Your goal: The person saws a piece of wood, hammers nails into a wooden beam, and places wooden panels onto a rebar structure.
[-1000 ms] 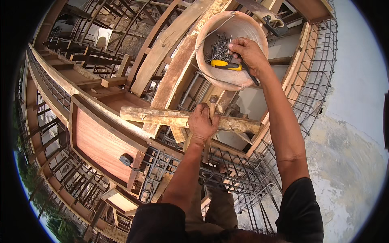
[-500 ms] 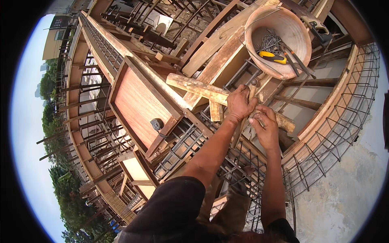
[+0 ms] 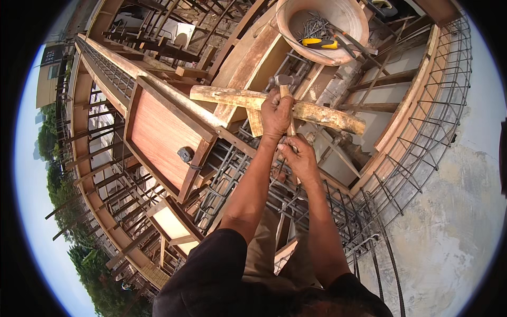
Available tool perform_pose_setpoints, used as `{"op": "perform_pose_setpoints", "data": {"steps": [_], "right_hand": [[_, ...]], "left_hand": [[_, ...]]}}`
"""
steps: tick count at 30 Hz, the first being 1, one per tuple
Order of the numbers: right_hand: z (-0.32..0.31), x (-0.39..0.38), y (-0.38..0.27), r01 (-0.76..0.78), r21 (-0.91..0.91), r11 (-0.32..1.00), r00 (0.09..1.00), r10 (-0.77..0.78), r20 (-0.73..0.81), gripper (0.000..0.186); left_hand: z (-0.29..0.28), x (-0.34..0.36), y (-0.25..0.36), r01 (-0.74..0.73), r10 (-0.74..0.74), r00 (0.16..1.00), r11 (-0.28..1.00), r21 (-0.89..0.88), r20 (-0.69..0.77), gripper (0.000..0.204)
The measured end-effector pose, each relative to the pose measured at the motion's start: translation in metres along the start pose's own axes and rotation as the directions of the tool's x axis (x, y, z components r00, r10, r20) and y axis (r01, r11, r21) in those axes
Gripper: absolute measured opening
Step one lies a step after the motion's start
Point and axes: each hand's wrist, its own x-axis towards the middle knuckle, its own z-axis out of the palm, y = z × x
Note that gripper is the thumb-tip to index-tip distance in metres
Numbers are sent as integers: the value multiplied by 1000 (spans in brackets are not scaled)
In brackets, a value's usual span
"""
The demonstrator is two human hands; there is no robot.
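Observation:
A hammer [image 3: 285, 80] stands with its head just beyond my left hand [image 3: 277, 113], its wooden handle running back toward me. My left hand is closed around the upper handle, over a rough wooden plank [image 3: 330, 117] lying crosswise. Lower down, my right hand [image 3: 300, 157] is closed on the handle near its end. A short wood piece [image 3: 254, 122] sits under the plank, left of my left hand. Beyond the hands is a clay-coloured bowl [image 3: 355, 25] with loose nails [image 3: 316, 26], a yellow-and-black utility knife [image 3: 319, 43] and a long-handled tool [image 3: 343, 39].
At left lies a framed plywood panel [image 3: 163, 134] with a small dark object [image 3: 185, 154] on it. Steel bars [image 3: 224, 171] run below the hands. A curved rebar cage [image 3: 422, 121] borders the concrete surface [image 3: 438, 227] at right. A saw handle [image 3: 383, 8] shows at the top.
The view has shifted, so the bowl and panel appear further left and higher. The hammer has turned, its head now visible above my left hand. My right hand has moved below the plank.

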Motion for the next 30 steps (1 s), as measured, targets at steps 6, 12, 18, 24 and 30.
{"op": "perform_pose_setpoints", "data": {"steps": [6,12,18,24,30], "right_hand": [[-39,-99,-20,92,55,994,995,-90,-36,19],[-46,-143,-11,-61,-138,989,955,17,-295,23],[-64,-140,20,-43,-47,998,953,27,-301,33],[-134,-58,58,-542,182,821,753,570,-328,64],[-135,49,58,-218,521,826,846,425,-321,57]], "left_hand": [[-23,-131,41,-68,46,944,996,58,328,45],[-14,-225,26,-18,-80,928,966,259,365,26],[3,-187,18,-111,51,980,943,314,193,15],[-79,-1,6,-293,473,880,619,729,-47,28],[-99,73,-23,-506,396,815,134,852,422,14]]}}
